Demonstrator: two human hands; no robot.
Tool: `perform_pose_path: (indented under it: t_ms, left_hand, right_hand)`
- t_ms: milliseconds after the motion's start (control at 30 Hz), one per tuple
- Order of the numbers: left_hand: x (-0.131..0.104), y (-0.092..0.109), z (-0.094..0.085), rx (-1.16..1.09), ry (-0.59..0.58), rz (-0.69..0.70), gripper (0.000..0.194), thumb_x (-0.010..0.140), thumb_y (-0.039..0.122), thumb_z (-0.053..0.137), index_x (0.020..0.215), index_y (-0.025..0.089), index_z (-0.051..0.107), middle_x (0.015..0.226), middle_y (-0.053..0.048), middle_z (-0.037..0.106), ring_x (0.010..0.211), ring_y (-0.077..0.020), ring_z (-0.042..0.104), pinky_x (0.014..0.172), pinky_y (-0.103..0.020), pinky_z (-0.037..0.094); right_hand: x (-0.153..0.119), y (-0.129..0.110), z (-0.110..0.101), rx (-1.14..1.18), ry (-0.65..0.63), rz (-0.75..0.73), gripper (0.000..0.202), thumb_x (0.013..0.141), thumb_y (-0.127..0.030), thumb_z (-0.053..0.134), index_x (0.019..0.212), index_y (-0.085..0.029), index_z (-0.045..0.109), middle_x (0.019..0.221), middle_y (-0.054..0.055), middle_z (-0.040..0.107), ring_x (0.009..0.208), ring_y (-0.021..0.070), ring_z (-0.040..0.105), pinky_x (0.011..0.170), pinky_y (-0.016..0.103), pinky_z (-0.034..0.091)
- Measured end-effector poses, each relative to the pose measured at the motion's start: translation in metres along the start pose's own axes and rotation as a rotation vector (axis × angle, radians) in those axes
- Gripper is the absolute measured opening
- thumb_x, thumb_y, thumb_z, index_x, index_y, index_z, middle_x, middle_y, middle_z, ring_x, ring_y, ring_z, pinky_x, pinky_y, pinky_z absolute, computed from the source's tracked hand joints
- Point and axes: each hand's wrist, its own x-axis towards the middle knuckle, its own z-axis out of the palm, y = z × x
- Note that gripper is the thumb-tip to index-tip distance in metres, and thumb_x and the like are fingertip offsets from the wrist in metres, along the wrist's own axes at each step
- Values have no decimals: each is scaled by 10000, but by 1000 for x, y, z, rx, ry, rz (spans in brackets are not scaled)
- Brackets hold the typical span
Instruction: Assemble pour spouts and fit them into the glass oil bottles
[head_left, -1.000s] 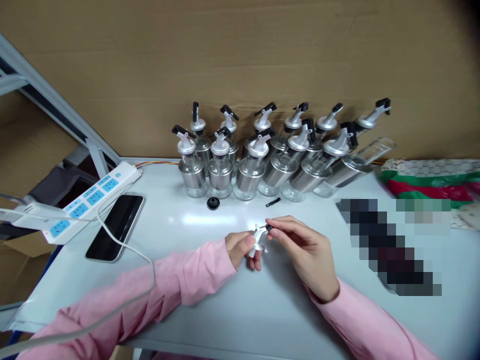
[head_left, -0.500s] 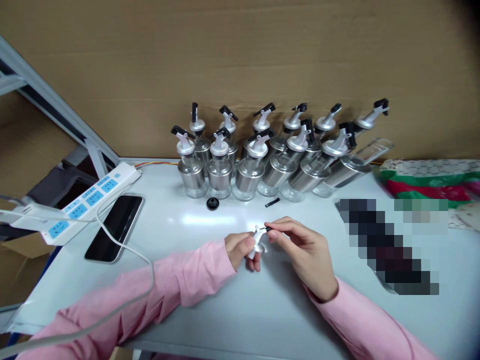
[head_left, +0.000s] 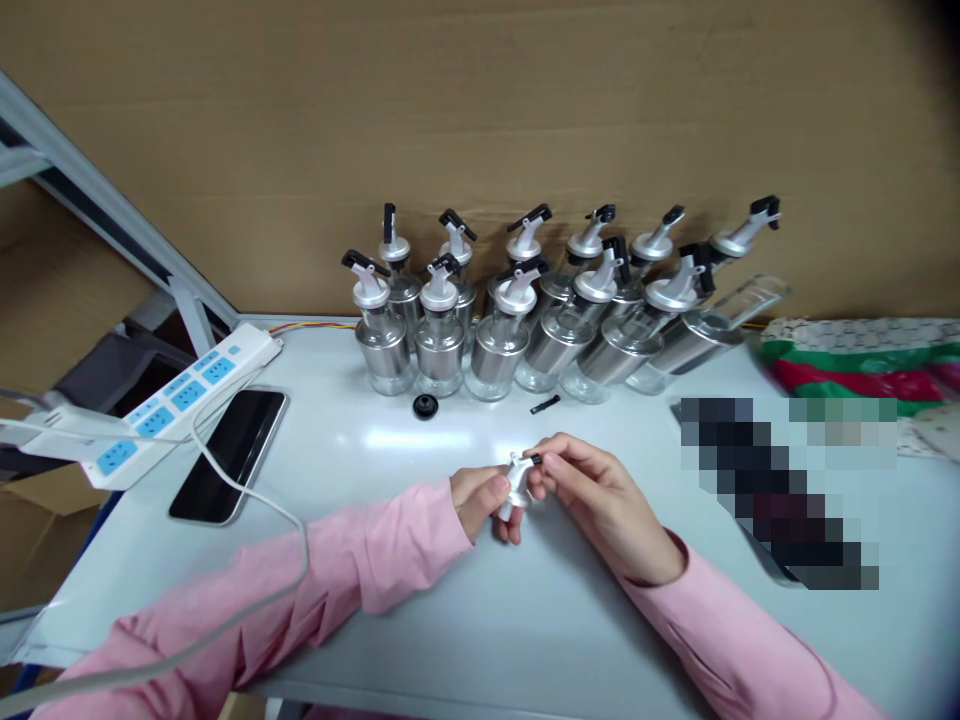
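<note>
A white and silver spout cap (head_left: 516, 484) is held in my left hand (head_left: 480, 502), between the thumb and fingers. My right hand (head_left: 600, 500) pinches the small black piece (head_left: 535, 460) at the spout's tip, its fingers against the cap's right side. Beyond my hands, a round black part (head_left: 425, 407) and a narrow black clip (head_left: 545, 405) lie on the table. Glass and steel bottles (head_left: 499, 350) with silver spouts and black levers stand in two rows behind them.
A white power strip (head_left: 180, 400) and a black phone (head_left: 231, 455) lie on the left, with a white cable (head_left: 281, 512) crossing over my left sleeve. A bottle without a spout (head_left: 705, 335) leans at the right. A blurred dark object (head_left: 776, 490) and colourful bag (head_left: 847, 365) are further right.
My right hand has shifted slightly and its fingers now sit lower and closer around the cap. My left hand holds the cap in nearly the same place.
</note>
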Motion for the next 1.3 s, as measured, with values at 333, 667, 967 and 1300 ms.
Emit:
perform_pose_path:
  t_ms: [333, 667, 967, 1300]
  left_hand:
    - [1, -1, 0, 53, -22, 6, 763, 729, 828, 316, 745, 115, 588, 597, -44, 535, 522, -128, 526, 499, -226, 432]
    - [-1, -5, -1, 74, -64, 1, 717, 743, 795, 379, 832, 107, 560, 641, -45, 557, 552, -123, 536, 548, -242, 436]
    - [16, -13, -19, 400, 719, 710, 182, 810, 297, 525, 924, 206, 415, 945, -47, 497, 827, -163, 539, 685, -281, 437]
    - [29, -26, -44, 512, 965, 571, 615, 482, 92, 419, 1088, 195, 421, 1131, -89, 447, 1139, -268, 445, 982, -430, 330]
  right_hand:
    - [1, -2, -2, 316, -267, 294, 289, 813, -380, 607, 942, -130, 676, 442, -80, 396, 396, 74, 348, 532, 282, 396]
    - [0, 2, -5, 419, -307, 332, 195, 829, -306, 576, 894, -134, 641, 449, -102, 332, 335, 29, 198, 392, 183, 257]
    - [-2, -3, -6, 401, -303, 309, 224, 818, -336, 601, 902, -134, 646, 468, -101, 338, 309, 29, 260, 377, 192, 245]
    - [2, -3, -7, 376, -197, 280, 253, 770, -333, 603, 871, -108, 663, 442, -91, 333, 359, 59, 279, 454, 238, 279]
